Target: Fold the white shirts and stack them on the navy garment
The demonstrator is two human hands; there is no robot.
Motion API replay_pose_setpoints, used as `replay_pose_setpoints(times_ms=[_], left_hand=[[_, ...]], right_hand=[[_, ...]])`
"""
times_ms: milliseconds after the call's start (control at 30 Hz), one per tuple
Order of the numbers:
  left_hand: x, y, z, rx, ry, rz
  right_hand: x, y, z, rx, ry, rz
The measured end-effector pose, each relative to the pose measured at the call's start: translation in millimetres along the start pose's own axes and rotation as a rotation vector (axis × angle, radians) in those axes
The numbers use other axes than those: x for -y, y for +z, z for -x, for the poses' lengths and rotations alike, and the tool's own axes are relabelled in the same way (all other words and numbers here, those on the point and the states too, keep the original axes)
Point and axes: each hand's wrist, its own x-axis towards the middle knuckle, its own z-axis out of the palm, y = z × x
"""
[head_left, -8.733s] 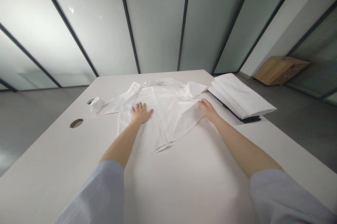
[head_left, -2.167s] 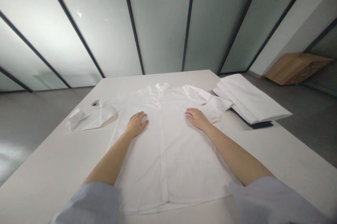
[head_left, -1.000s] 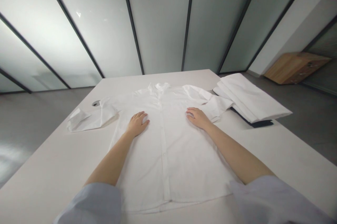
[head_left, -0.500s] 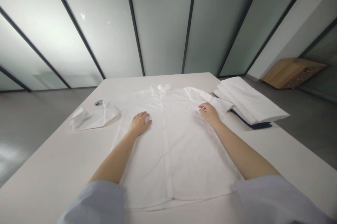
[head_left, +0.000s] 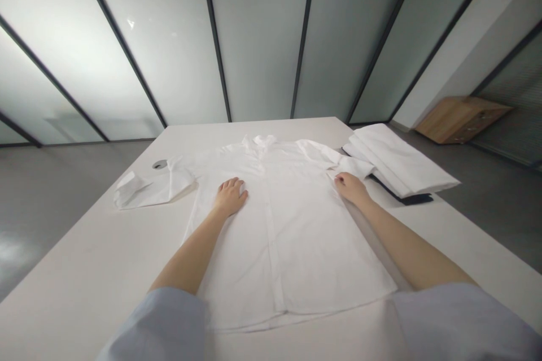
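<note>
A white long-sleeved shirt (head_left: 292, 236) lies spread on the table, front up, its collar at the far end and its hem toward me. My left hand (head_left: 231, 196) rests flat on the left front panel, fingers extended. At the shirt's right side edge, just below the armpit, my right hand (head_left: 350, 187) is closed with its fingers pinching the fabric. The shirt's left sleeve lies bent out on the table, and the other one reaches toward a folded white stack.
The folded white cloth (head_left: 402, 160) lies on a dark flat item (head_left: 417, 199) at the table's right edge. A round grey grommet (head_left: 160, 164) sits near the left sleeve. Frosted glass panels stand beyond the table (head_left: 97, 265); a wooden cabinet (head_left: 461, 118) is at far right.
My right hand has moved right from above the front panel to the shirt's side edge and closed on it. My left hand stays flat, shifted barely rightward in view.
</note>
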Motion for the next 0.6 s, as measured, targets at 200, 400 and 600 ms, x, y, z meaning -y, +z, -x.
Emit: replay_pose_setpoints(times_ms=[200, 400, 600], left_hand=[[-2, 0.5, 1, 0.004, 0.010, -0.018], [6, 2.5, -1, 0.007, 0.015, 0.019], [15, 1.5, -8, 0.058, -0.008, 0.087]], right_hand=[[33, -59, -49, -0.536, 0.163, -0.568], [151, -110, 2, -0.020, -0.548, -0.973], [136, -60, 39, 0.162, -0.541, -0.776]])
